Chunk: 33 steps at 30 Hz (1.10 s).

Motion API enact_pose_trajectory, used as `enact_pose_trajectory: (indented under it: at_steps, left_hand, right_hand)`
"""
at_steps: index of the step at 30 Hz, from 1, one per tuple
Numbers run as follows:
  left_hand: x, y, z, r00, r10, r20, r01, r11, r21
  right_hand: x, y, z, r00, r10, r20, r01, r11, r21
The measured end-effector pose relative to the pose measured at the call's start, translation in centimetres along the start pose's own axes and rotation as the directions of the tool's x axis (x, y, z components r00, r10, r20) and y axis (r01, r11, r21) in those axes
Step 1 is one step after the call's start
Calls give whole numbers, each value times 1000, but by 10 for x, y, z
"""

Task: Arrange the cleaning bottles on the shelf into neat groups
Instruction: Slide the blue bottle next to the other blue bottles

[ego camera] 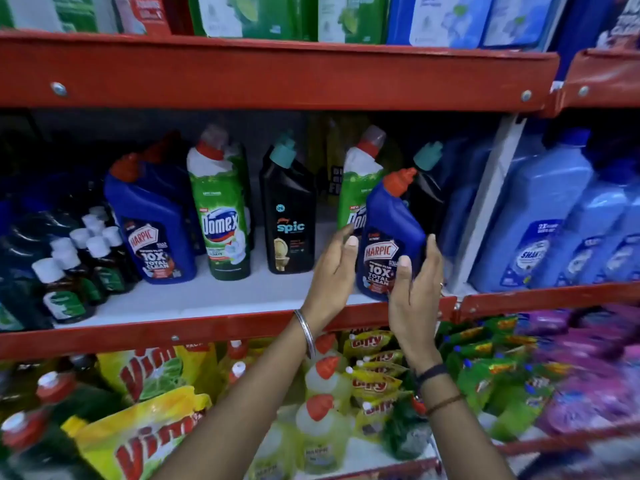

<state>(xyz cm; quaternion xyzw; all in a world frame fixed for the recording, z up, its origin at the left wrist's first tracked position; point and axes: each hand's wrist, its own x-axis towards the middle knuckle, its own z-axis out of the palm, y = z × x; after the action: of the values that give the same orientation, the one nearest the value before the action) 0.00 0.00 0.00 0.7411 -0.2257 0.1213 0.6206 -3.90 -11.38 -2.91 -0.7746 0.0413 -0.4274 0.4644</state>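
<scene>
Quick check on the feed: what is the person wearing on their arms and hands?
Both forearms are bare, with no sleeves in view and no gloves. The left hand has a plain silver metal bangle at the wrist. The right hand has a thin ring on one finger, a dark band at the wrist and a thin brown cord lower down.

Bare forearms: silver bangle (305, 332) on left wrist; dark band (431, 372) and brown thread (445, 403) (right wrist), ring.
</scene>
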Motion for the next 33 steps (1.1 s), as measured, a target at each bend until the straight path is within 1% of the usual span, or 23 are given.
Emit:
enact_pose_trajectory:
  at_steps: [2, 5, 7, 14, 17, 20, 28, 33]
  left_hand:
    - [5, -1, 5, 994, -98, 53, 100, 994, -45]
    - [6, -13, 13, 975, -190, 113, 199, 977, -78]
    - [7, -19, 15, 966, -224, 129, 234, 970, -70]
    - [7, -13, 10, 988, -136, 72, 137, 991, -8]
    - [2, -10, 2, 990, -128, 54, 128, 992, 0]
    - [-3, -6, -13, 993, -119, -10, 119, 993, 12]
    - [-17, 1, -86, 985, -76, -153, 86, 995, 60]
    - [-33, 0, -143, 964, -53, -261, 77, 994, 83]
  right_hand:
    - [2, 5, 1, 998, 55, 26, -55, 998, -2]
    - [2, 15, 3, 993, 101, 67, -101, 995, -4]
    - [3, 18, 2, 991, 112, 67, -113, 994, 6]
    - [10, 28, -4, 986, 154, 62, -161, 981, 109]
    - [7, 25, -4, 979, 181, 92, -194, 967, 164]
    - [0, 12, 3, 980, 159, 118, -181, 960, 211]
    - [-12, -39, 47, 959, 97, 268, -191, 918, 348]
    - [-26, -71, 88, 935, 44, 353, -192, 898, 397]
